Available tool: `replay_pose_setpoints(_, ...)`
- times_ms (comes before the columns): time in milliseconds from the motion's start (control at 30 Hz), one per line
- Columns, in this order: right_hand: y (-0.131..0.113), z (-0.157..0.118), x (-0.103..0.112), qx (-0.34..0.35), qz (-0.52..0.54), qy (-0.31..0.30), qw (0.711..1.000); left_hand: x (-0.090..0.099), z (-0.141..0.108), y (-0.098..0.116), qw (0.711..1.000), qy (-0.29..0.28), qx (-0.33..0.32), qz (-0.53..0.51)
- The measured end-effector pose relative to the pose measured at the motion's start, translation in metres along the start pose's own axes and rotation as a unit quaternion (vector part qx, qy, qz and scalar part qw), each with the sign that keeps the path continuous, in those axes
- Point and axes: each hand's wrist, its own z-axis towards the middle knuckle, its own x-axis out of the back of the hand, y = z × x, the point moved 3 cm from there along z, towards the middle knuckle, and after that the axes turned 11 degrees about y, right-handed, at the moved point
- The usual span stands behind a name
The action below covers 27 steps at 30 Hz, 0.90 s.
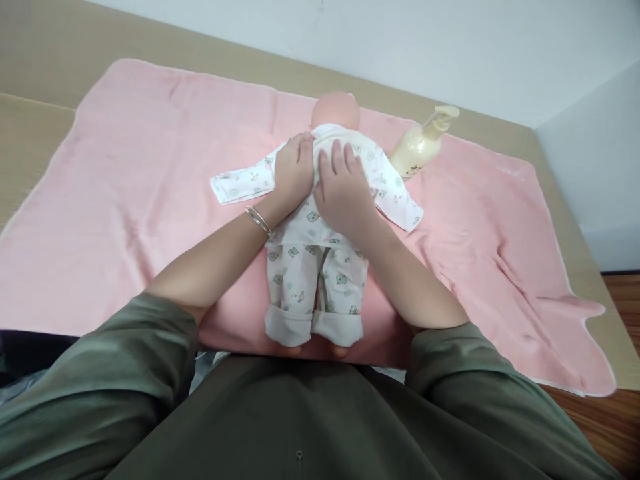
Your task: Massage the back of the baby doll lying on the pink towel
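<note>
A baby doll (335, 111) in a white patterned top and rolled-up trousers lies on a pink blanket (480, 220), head away from me and feet at the near edge. My left hand (294, 170) rests on the left side of the doll's upper body, its fingers together and partly hidden from view. My right hand (344, 190) lies flat on the middle of the top, fingers a little apart, holding nothing. The hands are side by side, nearly touching. Both sleeves of the top are spread out sideways.
A cream pump bottle (417, 148) leans at the doll's right, close to the sleeve. The wooden table (40, 150) shows around the blanket, with a white wall (500, 60) behind it. Part of the blanket hangs over the table's near edge.
</note>
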Motion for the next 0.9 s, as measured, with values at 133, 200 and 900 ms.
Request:
replay_pose_setpoints(133,-0.014,0.001,0.005,0.048,0.018,-0.025,0.998,0.006,-0.004,0.007,0.999,0.001,0.033,-0.021)
replay_pose_setpoints(200,-0.002,0.011,0.007,0.04,0.028,-0.036,0.998,0.008,-0.005,0.01,0.999,-0.005,0.024,-0.024)
replay_pose_setpoints(900,0.018,0.028,-0.003,0.002,0.036,-0.02,0.999,0.005,-0.004,0.002,0.999,-0.016,-0.008,0.033)
